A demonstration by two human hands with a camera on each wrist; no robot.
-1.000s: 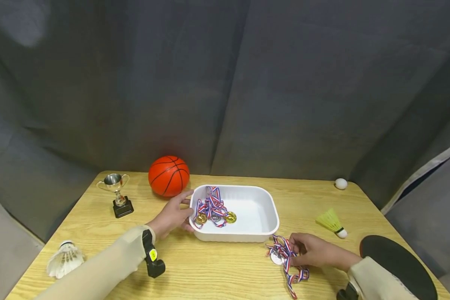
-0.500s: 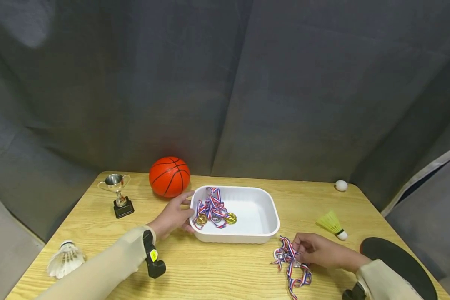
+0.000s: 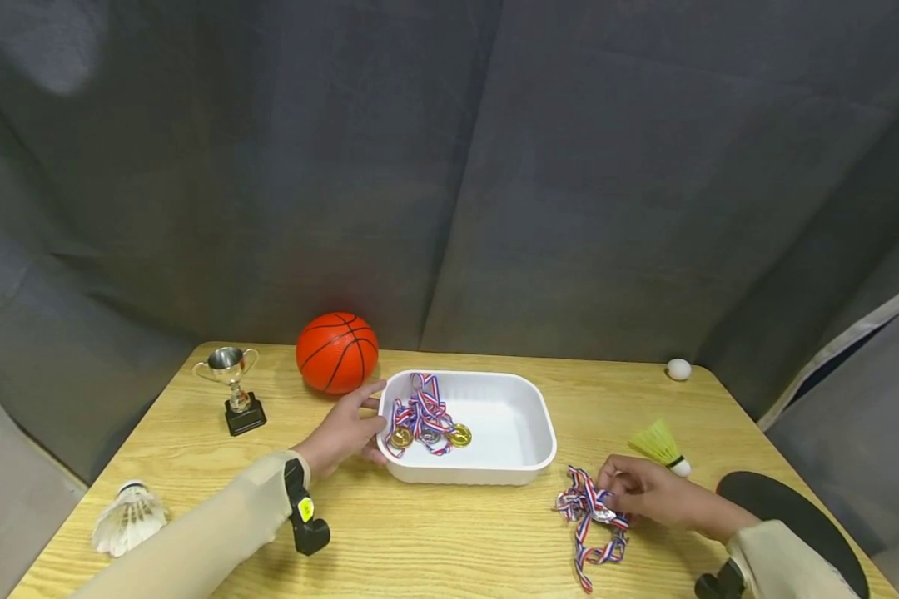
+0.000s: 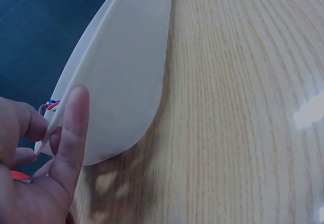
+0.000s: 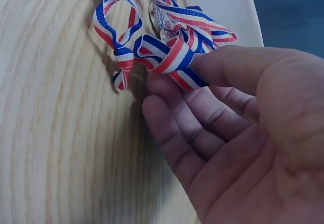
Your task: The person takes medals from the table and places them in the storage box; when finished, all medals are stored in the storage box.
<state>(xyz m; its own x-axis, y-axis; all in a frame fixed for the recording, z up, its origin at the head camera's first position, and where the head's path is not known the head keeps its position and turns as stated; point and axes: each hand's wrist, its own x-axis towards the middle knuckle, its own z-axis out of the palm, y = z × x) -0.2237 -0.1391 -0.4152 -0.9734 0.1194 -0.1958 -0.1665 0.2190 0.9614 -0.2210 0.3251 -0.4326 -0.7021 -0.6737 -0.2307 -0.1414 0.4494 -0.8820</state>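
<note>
My left hand (image 3: 347,430) grips the left end of a white plastic tray (image 3: 513,477); in the left wrist view its fingers and thumb stand on both sides of the rim (image 4: 81,64). Inside the tray's left part lie several medals with striped ribbons (image 3: 429,408), some gold and one silvery. Right of the tray's front corner, my right hand (image 3: 655,495) pinches the red, white and blue ribbon (image 5: 177,57) of a silver medal (image 3: 603,512). More tangled ribbon (image 3: 588,553) hangs or lies below, and part of the medal is covered by it.
An orange basketball (image 3: 337,353) and a trophy cup (image 3: 234,389) stand at the back left. A feather shuttlecock (image 3: 130,517) lies front left. On the right are a yellow shuttlecock (image 3: 661,447), a small white ball (image 3: 678,369) and a black paddle (image 3: 790,524).
My right hand has moved right, away from the tray, with the medal and ribbon drawn along. The left hand and tray have stayed in place.
</note>
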